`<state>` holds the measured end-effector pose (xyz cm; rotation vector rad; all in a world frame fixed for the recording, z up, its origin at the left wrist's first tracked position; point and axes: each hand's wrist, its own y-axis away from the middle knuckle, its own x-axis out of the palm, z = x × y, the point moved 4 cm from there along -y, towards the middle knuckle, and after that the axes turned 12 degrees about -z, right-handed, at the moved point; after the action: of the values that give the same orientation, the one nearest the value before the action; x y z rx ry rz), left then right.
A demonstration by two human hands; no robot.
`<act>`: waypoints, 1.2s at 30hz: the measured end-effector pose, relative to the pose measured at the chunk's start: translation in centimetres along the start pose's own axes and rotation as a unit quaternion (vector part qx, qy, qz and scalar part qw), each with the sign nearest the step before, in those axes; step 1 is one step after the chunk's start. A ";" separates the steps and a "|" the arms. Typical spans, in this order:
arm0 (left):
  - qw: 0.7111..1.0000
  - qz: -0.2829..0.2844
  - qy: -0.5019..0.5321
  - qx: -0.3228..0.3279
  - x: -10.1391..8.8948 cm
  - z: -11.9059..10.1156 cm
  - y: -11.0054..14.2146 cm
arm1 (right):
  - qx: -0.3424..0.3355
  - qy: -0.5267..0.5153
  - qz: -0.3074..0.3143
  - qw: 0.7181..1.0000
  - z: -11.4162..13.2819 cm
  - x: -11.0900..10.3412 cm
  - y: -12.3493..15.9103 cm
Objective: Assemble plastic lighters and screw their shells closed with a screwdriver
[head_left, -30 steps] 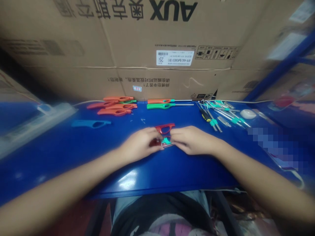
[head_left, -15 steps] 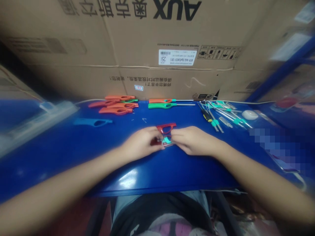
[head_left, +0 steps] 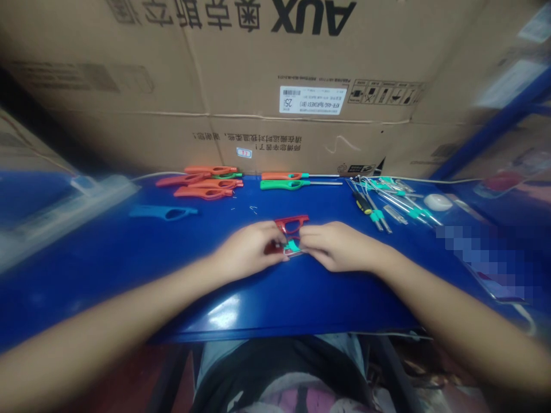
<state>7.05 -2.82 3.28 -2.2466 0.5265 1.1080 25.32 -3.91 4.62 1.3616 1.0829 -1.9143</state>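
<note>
Low over the middle of the table, my left hand [head_left: 252,246] is closed round a red lighter shell half [head_left: 272,249], thumb in front and fingers behind. A mint-green trigger piece [head_left: 293,246] shows in the shell between my two hands. My right hand [head_left: 331,244] is closed at the shell's right end, fingertips pressed together; its fingers hide the exact point of grip. Just beyond the hands lies another red shell half [head_left: 296,222] with an oval finger opening, partly covered by my left fingers.
Orange-red lighter shells [head_left: 209,194] and a blue shell [head_left: 163,213] lie left on the blue table [head_left: 267,310]. Lighters with metal tubes, one green [head_left: 282,184], lie at the back. A screwdriver [head_left: 361,202] and metal tubes [head_left: 407,203] are at right. A cardboard wall [head_left: 241,86] stands behind.
Both hands keep nearly the same place and grip on the red shell. The whole view has shifted very slightly.
</note>
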 end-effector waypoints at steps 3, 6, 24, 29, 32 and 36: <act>1.000 0.001 -0.002 -0.003 0.0 0.0 0.0 | -0.005 0.020 0.009 1.000 0.1 -0.1 0.0; 1.000 0.001 0.001 -0.005 0.0 0.1 0.0 | -0.009 0.042 0.014 0.999 0.2 -0.2 -0.1; 1.000 -0.009 0.024 0.008 0.1 0.0 0.3 | 0.063 -0.112 -0.012 0.992 -0.8 -0.1 0.1; 0.999 -0.013 0.023 0.021 0.2 -0.1 0.3 | 0.086 -0.161 -0.022 0.983 -1.1 0.2 0.0; 0.999 -0.022 0.031 0.023 0.2 -0.1 0.2 | 0.095 -0.176 -0.025 0.980 -0.9 0.2 -0.2; 0.998 -0.038 0.051 0.028 0.3 -0.3 0.2 | 0.117 -0.179 -0.039 0.976 -0.7 0.1 -0.2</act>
<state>7.28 -3.23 3.17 -2.2642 0.5031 0.9342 25.48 -3.20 4.46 1.0421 0.7627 -2.2920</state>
